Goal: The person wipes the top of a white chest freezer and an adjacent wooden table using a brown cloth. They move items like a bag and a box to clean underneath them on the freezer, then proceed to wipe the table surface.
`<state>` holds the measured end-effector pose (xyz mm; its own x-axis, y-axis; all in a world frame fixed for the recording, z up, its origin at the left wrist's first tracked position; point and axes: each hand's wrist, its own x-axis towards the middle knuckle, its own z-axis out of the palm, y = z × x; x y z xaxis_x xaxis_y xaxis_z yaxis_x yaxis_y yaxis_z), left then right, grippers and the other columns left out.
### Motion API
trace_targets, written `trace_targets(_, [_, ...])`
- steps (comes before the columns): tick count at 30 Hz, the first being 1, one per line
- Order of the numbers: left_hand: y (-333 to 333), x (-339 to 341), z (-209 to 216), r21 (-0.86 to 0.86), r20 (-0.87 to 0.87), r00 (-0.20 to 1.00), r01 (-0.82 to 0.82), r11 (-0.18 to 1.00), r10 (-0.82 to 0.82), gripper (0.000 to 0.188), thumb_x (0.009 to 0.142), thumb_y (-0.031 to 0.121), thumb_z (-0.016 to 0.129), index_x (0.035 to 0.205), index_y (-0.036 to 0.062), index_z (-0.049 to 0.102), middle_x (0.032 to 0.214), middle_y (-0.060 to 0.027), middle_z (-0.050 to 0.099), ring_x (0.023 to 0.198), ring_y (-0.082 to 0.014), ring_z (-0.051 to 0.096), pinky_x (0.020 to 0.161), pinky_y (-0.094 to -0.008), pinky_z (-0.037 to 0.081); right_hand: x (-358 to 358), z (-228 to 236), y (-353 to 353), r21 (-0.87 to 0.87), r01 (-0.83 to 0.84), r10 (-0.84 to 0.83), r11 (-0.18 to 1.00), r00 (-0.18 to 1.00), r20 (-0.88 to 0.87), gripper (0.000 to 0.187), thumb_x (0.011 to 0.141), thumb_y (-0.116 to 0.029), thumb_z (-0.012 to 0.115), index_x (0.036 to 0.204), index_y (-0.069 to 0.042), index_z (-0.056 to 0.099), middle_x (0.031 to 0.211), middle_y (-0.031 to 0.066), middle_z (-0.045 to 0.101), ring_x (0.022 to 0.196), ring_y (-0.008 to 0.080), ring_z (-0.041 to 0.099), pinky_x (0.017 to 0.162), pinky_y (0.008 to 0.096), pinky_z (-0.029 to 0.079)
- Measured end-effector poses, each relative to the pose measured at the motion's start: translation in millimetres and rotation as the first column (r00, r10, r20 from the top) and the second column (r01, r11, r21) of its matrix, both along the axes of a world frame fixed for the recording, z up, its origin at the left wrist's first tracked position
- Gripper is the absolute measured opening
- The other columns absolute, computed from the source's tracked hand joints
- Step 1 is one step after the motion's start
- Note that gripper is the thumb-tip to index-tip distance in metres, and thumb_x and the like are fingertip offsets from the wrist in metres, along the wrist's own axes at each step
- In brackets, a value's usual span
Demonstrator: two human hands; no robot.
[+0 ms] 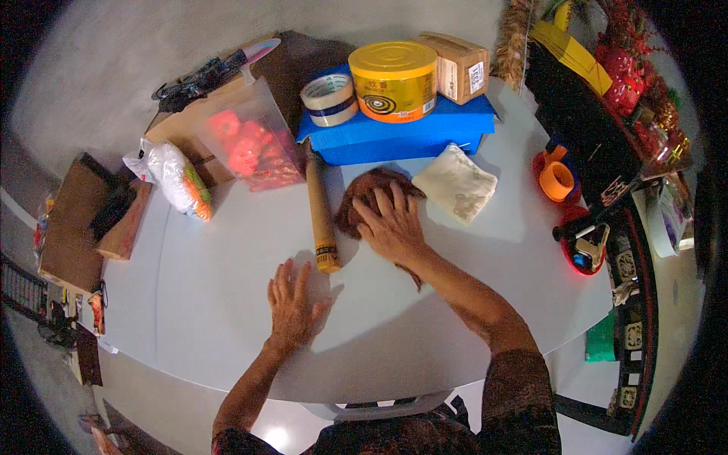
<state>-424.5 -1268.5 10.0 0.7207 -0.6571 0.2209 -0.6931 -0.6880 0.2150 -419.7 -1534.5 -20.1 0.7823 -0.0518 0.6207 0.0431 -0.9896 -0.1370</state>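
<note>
My right hand [392, 222] lies flat over a crumpled dark brown cloth [356, 193], its fingers spread and pressed down on it. A loose corner of this cloth shows below the palm. My left hand [293, 305] rests on the white table [227, 296], fingers stretched out and holding nothing. Just past its fingertips lies a long tan cardboard tube [321, 220], running away from me. Right of the brown cloth is a folded, stained white cloth [456, 184].
A blue box [402, 140] at the back bears a yellow tub [393, 82], tape rolls [328, 100] and a small carton [453, 68]. Left stand a clear bin [254, 148] of red items and a white packet [178, 180]. Orange and red holders [557, 182] line the right edge.
</note>
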Motion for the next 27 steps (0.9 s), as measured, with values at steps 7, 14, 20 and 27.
trace_targets(7, [-5.6,-0.5,-0.2,0.066,0.012,1.000,0.023,0.998,-0.024,0.071,0.084,0.050,0.060,0.139,0.0096,0.039,0.143,-0.0256,0.029,0.135,-0.0407,0.025,0.109,-0.0569,0.017,69.0,-7.5,11.2,0.053,0.125,-0.127,0.991,0.991,0.042,0.046,0.082,-0.039,0.058,0.124,-0.022,0.057,0.127,0.0205,0.047,0.119,0.0491,0.036,0.091,0.0646,0.029])
trace_targets(14, [1.4,9.2,-22.2,0.000,0.191,0.979,0.066,0.998,-0.065,0.071,0.083,0.052,0.059,0.136,0.0089,0.042,0.137,-0.0238,0.036,0.130,-0.0380,0.031,0.105,-0.0536,0.023,-11.7,-14.9,38.7,-0.037,0.104,-0.102,0.994,0.993,0.058,0.048,0.081,-0.041,0.058,0.126,-0.024,0.055,0.129,0.0176,0.044,0.119,0.0442,0.036,0.093,0.0642,0.027])
trace_targets(20, [1.3,7.4,-22.6,0.001,0.200,0.976,0.091,0.996,-0.090,0.070,0.083,0.057,0.057,0.136,0.0132,0.044,0.137,-0.0241,0.035,0.129,-0.0394,0.031,0.103,-0.0562,0.024,-139.6,-8.6,16.0,-0.127,0.299,-0.308,0.946,0.949,-0.061,0.050,0.077,-0.046,0.062,0.122,-0.024,0.058,0.122,0.0193,0.047,0.121,0.0471,0.034,0.086,0.0703,0.031])
trace_targets(27, [-2.2,3.0,-14.9,-0.027,0.104,0.991,0.087,0.996,-0.084,0.071,0.082,0.059,0.059,0.135,0.0159,0.044,0.136,-0.0246,0.036,0.130,-0.0390,0.030,0.103,-0.0551,0.024,-291.1,-3.9,-49.7,-0.092,0.871,-0.850,0.482,0.440,-0.292,0.053,0.085,-0.038,0.054,0.136,-0.036,0.041,0.138,0.0093,0.037,0.134,0.0374,0.023,0.101,0.0661,0.019])
